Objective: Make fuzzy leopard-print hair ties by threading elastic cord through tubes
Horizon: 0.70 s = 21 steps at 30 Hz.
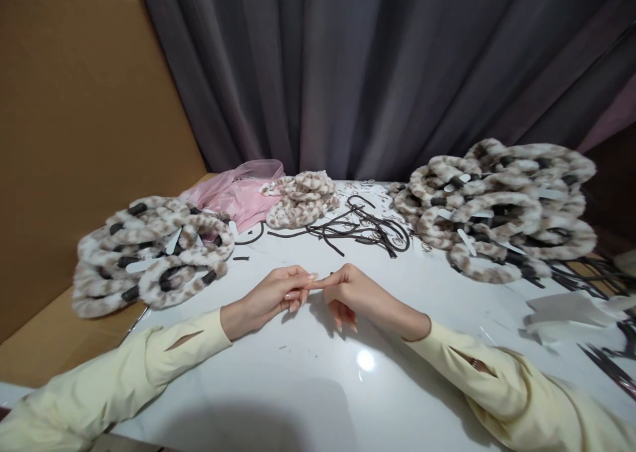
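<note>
Above the middle of the white table (348, 386), my two hands meet. My left hand (278, 289) is closed in a pinch, its thumb and fingers around the tip of my right index finger. My right hand (350, 289) points that finger to the left, with its other fingers bent loosely downward and no object visible in them. Whether something tiny lies between the touching fingertips is hidden. Beyond them lie dark cords (365, 230) in a loose tangle and a small pile of spotted plush rings (305, 200).
Spotted plush rings with dark bands and white tags are heaped at left (154, 253) and right (501, 213). A pink plastic bag (243, 193) lies behind. Scissors (609, 372) and white paper (571, 313) are at right. A cardboard box (84, 140) and grey curtain (342, 74) border the table.
</note>
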Each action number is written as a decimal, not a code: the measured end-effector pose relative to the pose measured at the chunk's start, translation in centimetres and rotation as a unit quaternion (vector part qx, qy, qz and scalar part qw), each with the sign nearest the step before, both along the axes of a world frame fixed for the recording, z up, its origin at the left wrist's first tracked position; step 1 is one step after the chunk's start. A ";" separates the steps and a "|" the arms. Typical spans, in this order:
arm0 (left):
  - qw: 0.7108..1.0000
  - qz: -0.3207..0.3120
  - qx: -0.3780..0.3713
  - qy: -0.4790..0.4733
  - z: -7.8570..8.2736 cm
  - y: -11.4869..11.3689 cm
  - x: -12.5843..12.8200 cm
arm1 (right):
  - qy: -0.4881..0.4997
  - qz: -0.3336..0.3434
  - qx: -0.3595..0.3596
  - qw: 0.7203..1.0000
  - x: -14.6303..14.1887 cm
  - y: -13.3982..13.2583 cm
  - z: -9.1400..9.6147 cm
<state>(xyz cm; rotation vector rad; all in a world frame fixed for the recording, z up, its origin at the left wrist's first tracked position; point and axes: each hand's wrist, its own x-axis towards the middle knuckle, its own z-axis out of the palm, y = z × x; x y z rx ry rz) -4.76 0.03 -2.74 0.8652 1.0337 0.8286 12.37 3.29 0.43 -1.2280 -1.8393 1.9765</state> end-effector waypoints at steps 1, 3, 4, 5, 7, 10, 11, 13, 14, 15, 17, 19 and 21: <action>1.000 0.001 0.002 0.005 -0.1 0.0 0.0 | 0.001 -0.001 0.001 1.000 0.0 0.0 0.0; 1.000 0.002 0.005 0.012 -0.2 0.0 -0.1 | -0.005 -0.006 0.004 1.000 0.0 0.0 0.0; 1.000 0.002 0.007 0.013 -0.3 0.0 -0.2 | -0.010 -0.009 0.007 1.000 0.0 -0.1 0.1; 1.000 0.000 0.007 0.014 -0.3 0.1 -0.2 | -0.014 -0.011 0.009 1.000 0.0 -0.1 0.2; 1.000 -0.004 0.006 0.011 -0.3 0.2 -0.2 | -0.019 -0.013 0.008 1.000 -0.1 -0.1 0.3; 1.000 -0.017 0.001 0.006 -0.2 0.3 -0.3 | -0.019 -0.017 0.008 1.000 -0.1 -0.2 0.4; 1.000 -0.023 0.000 0.003 -0.1 0.3 -0.3 | -0.018 -0.017 0.009 1.000 -0.1 -0.2 0.4; 0.999 -0.033 -0.001 -0.003 0.0 0.4 -0.4 | -0.015 -0.014 0.011 1.000 -0.1 -0.2 0.3; 0.999 -0.037 -0.002 -0.006 0.1 0.4 -0.4 | -0.013 -0.011 0.012 1.000 -0.1 -0.1 0.2; 0.999 -0.042 -0.004 -0.008 0.2 0.5 -0.4 | -0.012 -0.010 0.012 1.000 -0.1 -0.1 0.2; 0.998 -0.053 -0.009 -0.011 0.4 0.6 -0.5 | -0.012 -0.009 0.012 1.000 -0.1 -0.1 0.2; 0.998 -0.062 -0.012 -0.011 0.5 0.7 -0.5 | -0.013 -0.008 0.007 1.000 -0.2 -0.1 0.2; 0.998 -0.062 -0.014 -0.010 0.6 0.7 -0.4 | -0.015 -0.008 0.000 1.000 -0.2 -0.2 0.3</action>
